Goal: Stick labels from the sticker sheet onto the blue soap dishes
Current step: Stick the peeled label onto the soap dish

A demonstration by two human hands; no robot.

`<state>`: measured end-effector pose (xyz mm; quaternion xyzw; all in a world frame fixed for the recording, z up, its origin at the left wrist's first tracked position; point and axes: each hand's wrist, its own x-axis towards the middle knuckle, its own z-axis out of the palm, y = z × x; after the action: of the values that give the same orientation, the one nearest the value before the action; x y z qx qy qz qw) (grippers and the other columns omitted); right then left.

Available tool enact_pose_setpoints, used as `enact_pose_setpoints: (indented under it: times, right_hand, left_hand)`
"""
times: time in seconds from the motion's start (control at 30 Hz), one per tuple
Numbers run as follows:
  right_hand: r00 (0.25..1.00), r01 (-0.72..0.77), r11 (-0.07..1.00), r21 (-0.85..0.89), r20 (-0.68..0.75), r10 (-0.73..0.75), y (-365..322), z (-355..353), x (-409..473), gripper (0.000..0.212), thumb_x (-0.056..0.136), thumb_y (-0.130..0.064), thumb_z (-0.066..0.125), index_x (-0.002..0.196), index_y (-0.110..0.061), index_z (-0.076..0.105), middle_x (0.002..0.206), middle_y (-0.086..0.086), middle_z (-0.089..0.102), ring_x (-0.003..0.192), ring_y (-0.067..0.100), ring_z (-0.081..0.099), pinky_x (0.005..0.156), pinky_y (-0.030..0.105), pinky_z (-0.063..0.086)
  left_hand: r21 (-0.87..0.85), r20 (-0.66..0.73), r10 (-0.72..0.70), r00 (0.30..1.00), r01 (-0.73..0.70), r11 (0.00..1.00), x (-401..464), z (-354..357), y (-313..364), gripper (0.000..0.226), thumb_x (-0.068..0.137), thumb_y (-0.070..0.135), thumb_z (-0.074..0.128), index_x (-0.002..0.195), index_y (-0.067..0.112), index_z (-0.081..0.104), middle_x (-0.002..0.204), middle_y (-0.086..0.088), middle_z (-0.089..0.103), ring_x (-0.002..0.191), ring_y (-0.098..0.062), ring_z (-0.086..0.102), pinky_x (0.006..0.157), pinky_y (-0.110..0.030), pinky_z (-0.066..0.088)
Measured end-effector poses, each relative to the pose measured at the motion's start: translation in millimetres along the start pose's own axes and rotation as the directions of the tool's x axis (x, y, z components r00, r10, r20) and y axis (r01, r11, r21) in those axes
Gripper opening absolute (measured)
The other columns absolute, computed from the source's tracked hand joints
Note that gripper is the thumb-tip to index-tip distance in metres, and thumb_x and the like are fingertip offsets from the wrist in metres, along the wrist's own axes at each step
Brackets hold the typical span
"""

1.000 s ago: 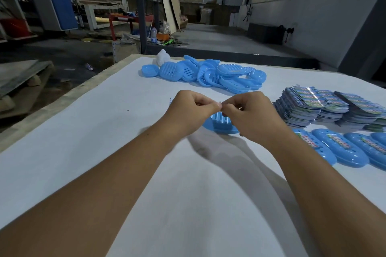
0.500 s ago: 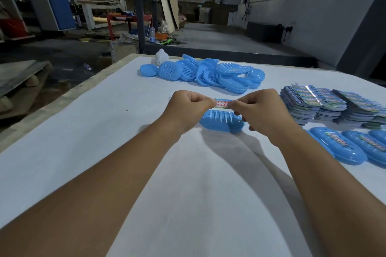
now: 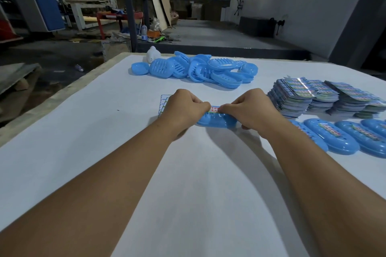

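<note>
I'm pinching printed paper label (image 3: 215,109) with left hand (image 3: 183,108), right hand (image 3: 252,110) | lowering onto blue plastic soap dish (image 3: 215,121) | labelled dishes (image 3: 342,136) sitting right, unlabelled pile (image 3: 194,68) waiting

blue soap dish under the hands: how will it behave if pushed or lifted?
The soap dish looks like thin moulded plastic, so probably light and stiff. On the smooth white table it would likely slide rather than tip. Both hands bracket it: left hand, right hand.

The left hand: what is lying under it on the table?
A sticker sheet shows at the far left edge of the left hand, flat on the table. The hand covers most of the sheet, so the labels left on it cannot be seen.
</note>
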<state>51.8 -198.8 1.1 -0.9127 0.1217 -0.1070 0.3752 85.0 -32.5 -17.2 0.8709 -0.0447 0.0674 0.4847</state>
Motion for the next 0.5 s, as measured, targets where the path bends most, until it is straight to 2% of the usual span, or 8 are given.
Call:
enact_pose_setpoints:
  times: [0.17, 0.4, 0.5]
  right_hand:
    - [1.0, -0.008, 0.998, -0.066, -0.023, 0.006, -1.7, 3.1, 3.4, 0.032, 0.072, -0.041, 0.078, 0.067, -0.009, 0.077, 0.047, 0.002, 0.054, 0.043, 0.015, 0.042, 0.049, 0.029, 0.037]
    - [0.998, 0.03, 0.981, -0.194, -0.044, -0.039, -4.4, 5.3, 5.2, 0.036, 0.075, -0.043, 0.078, 0.081, -0.008, 0.08, 0.071, 0.01, 0.073, 0.06, 0.016, 0.057, 0.052, 0.029, 0.04]
    - [0.996, 0.039, 0.968, -0.249, -0.062, -0.056, -6.2, 8.0, 5.5, 0.037, 0.074, -0.044, 0.076, 0.082, -0.008, 0.076, 0.075, 0.01, 0.071, 0.075, 0.023, 0.065, 0.057, 0.03, 0.043]
  left_hand:
    - [0.073, -0.01, 0.016, 1.0, -0.016, 0.997, -0.2, 0.0, 0.8, 0.023, 0.074, 0.032, 0.071, 0.064, 0.011, 0.075, 0.062, -0.001, 0.071, 0.071, -0.018, 0.071, 0.069, -0.038, 0.059]
    - [0.259, -0.061, 0.121, 0.991, -0.102, 0.961, -0.2, 3.5, 1.9, 0.023, 0.075, 0.036, 0.073, 0.061, 0.017, 0.073, 0.06, 0.006, 0.068, 0.065, -0.008, 0.063, 0.061, -0.023, 0.05]
    - [0.361, -0.075, 0.176, 0.982, -0.138, 0.922, -0.6, 5.0, 3.4, 0.026, 0.074, 0.039, 0.073, 0.059, 0.018, 0.071, 0.061, 0.003, 0.07, 0.065, -0.013, 0.065, 0.062, -0.027, 0.051]
